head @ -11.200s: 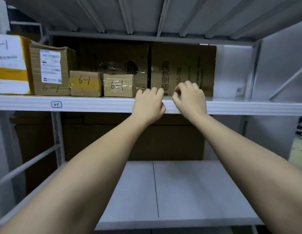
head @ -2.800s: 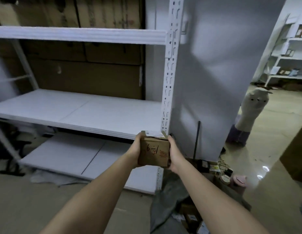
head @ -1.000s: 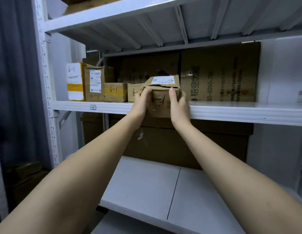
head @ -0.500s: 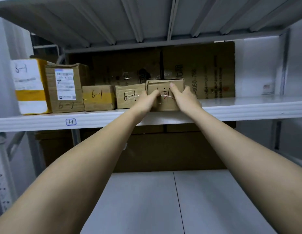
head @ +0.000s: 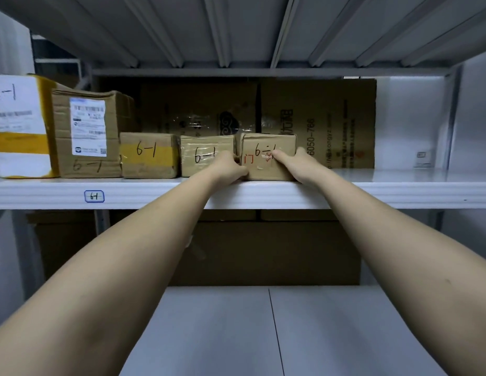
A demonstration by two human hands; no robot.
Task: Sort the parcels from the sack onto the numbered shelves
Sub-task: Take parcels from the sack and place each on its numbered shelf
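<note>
A small brown cardboard parcel (head: 263, 172) marked "6-1" in black, with red marks, stands on the upper white shelf (head: 385, 194), at the right end of a row of parcels. My left hand (head: 228, 168) grips its lower left corner, fingers curled, and covers part of the neighbouring parcel (head: 204, 156). My right hand (head: 293, 164) holds its right side, with the thumb on the front face. A small blue-framed label (head: 94, 196) reading "6-1" sits on the shelf's front edge.
Left along the row stand a yellow-taped parcel (head: 149, 156), a taller box with a shipping label (head: 87, 134) and a white-and-yellow box (head: 19, 126), all marked "6-1". Flattened cartons (head: 318, 118) line the back. The shelf is bare to the right; a lower shelf (head: 263, 335) lies below.
The parcel went from being held at the shelf's edge to standing on the shelf beside the row. Both hands stayed on it.
</note>
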